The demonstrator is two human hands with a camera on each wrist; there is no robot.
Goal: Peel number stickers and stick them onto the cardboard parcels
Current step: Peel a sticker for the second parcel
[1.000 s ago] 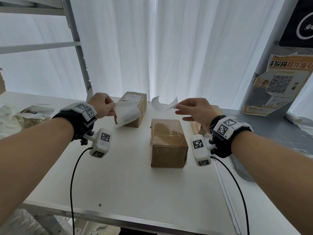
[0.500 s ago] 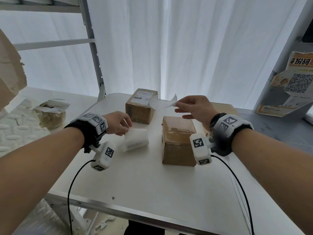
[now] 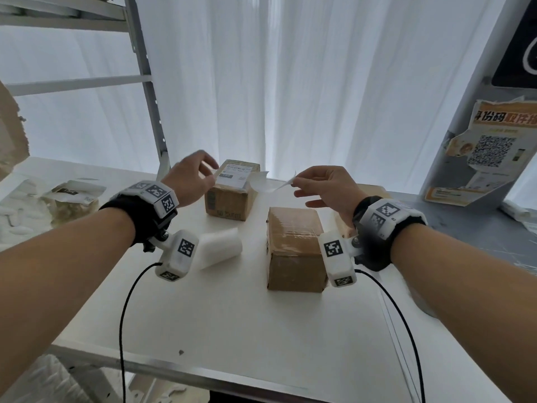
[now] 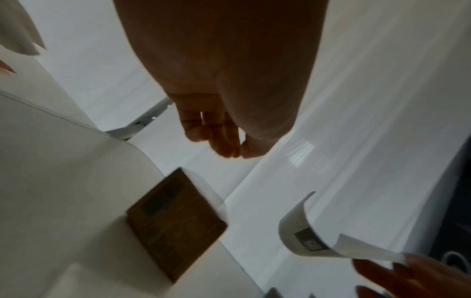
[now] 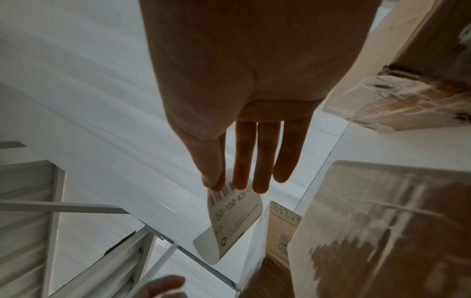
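Note:
My right hand (image 3: pixel 299 186) pinches one end of a peeled white number sticker (image 3: pixel 271 184) between thumb and forefinger, with the other fingers straight. The right wrist view shows the sticker (image 5: pixel 234 217) curling away, printed with a barcode and "150". My left hand (image 3: pixel 203 175) hovers over the far labelled cardboard parcel (image 3: pixel 229 199), fingers loosely curled and holding nothing, close to the sticker's free end. The sticker roll (image 3: pixel 220 248) lies on the white table (image 3: pixel 232 321). A taped parcel (image 3: pixel 293 248) stands nearer, below my right hand. A third parcel (image 5: pixel 407 80) is mostly hidden behind my right wrist.
A metal shelf upright (image 3: pixel 151 106) rises at the table's back left. A plastic-wrapped packet (image 3: pixel 72 199) lies on the left surface. A torn QR-code poster (image 3: pixel 491 152) hangs on the right. White curtains close the back. The table's metal front edge (image 3: pixel 174 370) runs below my arms.
My left hand laid the sticker roll on the table, let go of it and rose toward the far parcel. My right hand still holds the sticker, now free of the roll.

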